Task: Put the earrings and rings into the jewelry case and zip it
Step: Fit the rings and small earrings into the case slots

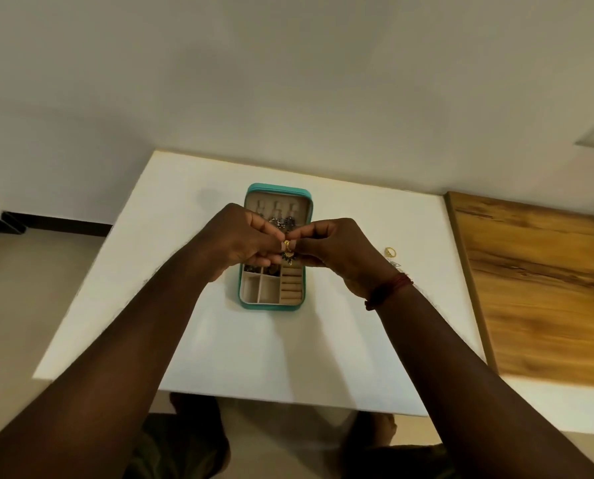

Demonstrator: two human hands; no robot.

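Gold catches the light: a small dangling earring [288, 250] is pinched from both sides, the left hand [247, 242] and the right hand [337, 252] meeting fingertip to fingertip with fingers curled around it. They hold it just above the middle of the open teal jewelry case [275, 307], which lies flat on the white counter [288, 357] with its lid [278, 190] folded away from the person.

From where I stand, this looks like the fiddly part, working the post or backing so the piece can be seated. I cannot tell which finger has the post. The sensible thing is to keep both hands over the tray, as they are, so a slip drops the earring into the lining and not onto the counter. One hand should stay firm on the body of the earring while the other does the fine work. The drop hangs loose, so it should be lowered gently to avoid snagging the dark pieces already on the lid's pad.

The square compartments [259, 288] nearest the person, or the lid's slots, seem the likely place for it. The ring rolls [291, 288] on the right side suit the gold ring [390, 252], which lies on the counter to the right of the case, near the right wrist. Something small and pale sits just beside the ring, too blurred to name. The zip is not yet done.
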